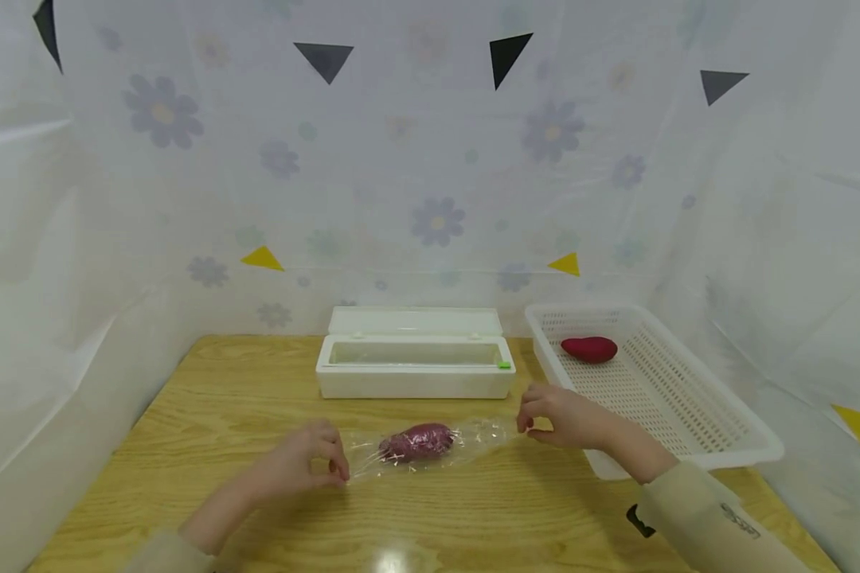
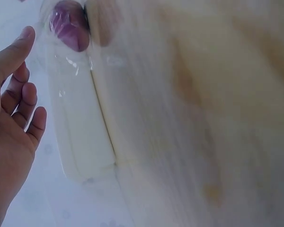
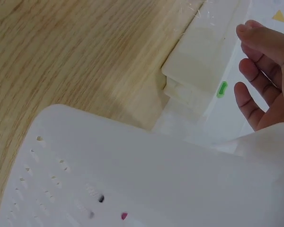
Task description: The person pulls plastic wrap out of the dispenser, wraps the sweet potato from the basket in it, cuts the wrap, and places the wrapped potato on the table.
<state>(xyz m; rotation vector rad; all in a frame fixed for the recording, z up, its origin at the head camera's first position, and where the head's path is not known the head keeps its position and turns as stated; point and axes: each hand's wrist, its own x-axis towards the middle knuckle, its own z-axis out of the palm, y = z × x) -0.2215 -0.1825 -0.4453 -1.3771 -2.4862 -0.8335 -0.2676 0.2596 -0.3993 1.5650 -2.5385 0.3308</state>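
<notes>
A purple sweet potato (image 1: 419,442), wrapped in clear plastic wrap (image 1: 483,434), lies at the middle of the wooden table. The loose wrap stretches out from both of its ends. My left hand (image 1: 308,460), slightly blurred, pinches the wrap's left end. At the opposite end, my right hand (image 1: 562,415) has thumb and fingertips on the wrap, pinching it beside the basket. Thumb and fingertips come together in the right wrist view, with the other fingers of that hand (image 3: 270,71) loosely curled. The wrapped sweet potato (image 2: 71,28) also shows in the left wrist view.
Behind the sweet potato stands a white wrap dispenser box (image 1: 416,385) with its lid (image 1: 416,321) raised and a green slider (image 1: 504,364). A white perforated basket (image 1: 688,382) at the right holds another sweet potato (image 1: 589,349). Plastic sheeting surrounds the table (image 1: 473,517).
</notes>
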